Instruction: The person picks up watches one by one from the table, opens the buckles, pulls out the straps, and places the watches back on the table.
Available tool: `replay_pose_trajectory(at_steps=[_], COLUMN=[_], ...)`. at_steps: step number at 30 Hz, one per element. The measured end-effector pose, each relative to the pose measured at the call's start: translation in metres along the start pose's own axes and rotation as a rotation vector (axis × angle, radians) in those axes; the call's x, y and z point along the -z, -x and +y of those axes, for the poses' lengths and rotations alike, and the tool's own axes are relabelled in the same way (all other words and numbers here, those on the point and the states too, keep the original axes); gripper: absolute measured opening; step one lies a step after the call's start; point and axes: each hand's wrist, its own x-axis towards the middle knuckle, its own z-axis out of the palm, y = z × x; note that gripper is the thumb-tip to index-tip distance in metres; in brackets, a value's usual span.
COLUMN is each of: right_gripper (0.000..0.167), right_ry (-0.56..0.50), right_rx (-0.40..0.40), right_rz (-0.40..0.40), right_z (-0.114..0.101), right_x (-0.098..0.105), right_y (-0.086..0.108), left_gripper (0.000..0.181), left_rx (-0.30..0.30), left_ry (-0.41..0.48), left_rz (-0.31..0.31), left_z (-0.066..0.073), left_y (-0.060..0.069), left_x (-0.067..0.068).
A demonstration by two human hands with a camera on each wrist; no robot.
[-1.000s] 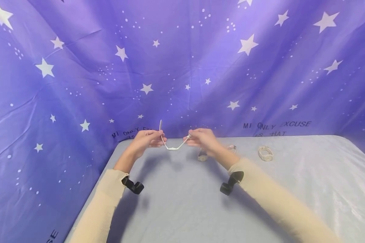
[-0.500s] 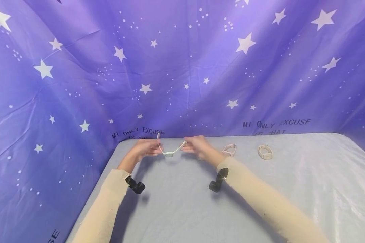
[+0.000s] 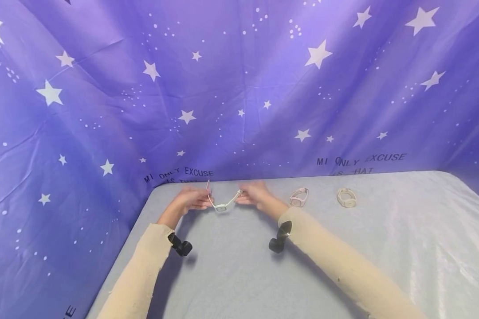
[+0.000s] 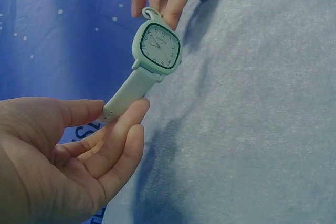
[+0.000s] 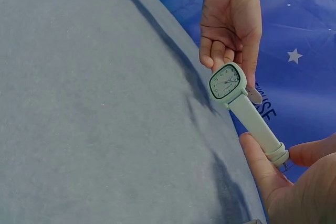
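A pale mint-green wristwatch with a rounded square face hangs between my two hands, its strap unbuckled and bent into a U. My left hand pinches the holed strap end between thumb and fingers, as the left wrist view shows. At the buckle end, my right hand pinches the strap near its keeper loops. The dial faces up towards the left wrist camera, with numerals and hands visible. Behind the watch, the tip of the holed end pokes out beyond the left fingers.
A pink watch lies buckled on the grey cloth-covered table, right of my right hand. Farther right lies a beige watch, also looped. A purple star-printed curtain hangs along the table's back and left edges.
Both hands have lowered the mint-green watch slightly towards the table, and its dial has tilted into view. The right hand has shifted left, uncovering the pink watch; another watch near it is now hidden.
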Motion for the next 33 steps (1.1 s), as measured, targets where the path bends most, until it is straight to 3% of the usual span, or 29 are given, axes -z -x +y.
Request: replay_pose_trajectory(at_steps=[17,33], right_gripper=[0.035,0.029], right_ry=[0.099,0.164], right_rx=[-0.017,0.072], right_rz=[0.004,0.049], right_z=[0.009,0.021], right_x=[-0.015,-0.025], right_y=[-0.002,-0.012], left_gripper=[0.036,0.034], left_rx=[0.011,0.006], left_ry=[-0.062,-0.114], left_rz=[0.029,0.098], left_z=[-0.008,-0.014], left_y=[-0.005,-0.012], left_x=[-0.009,-0.016])
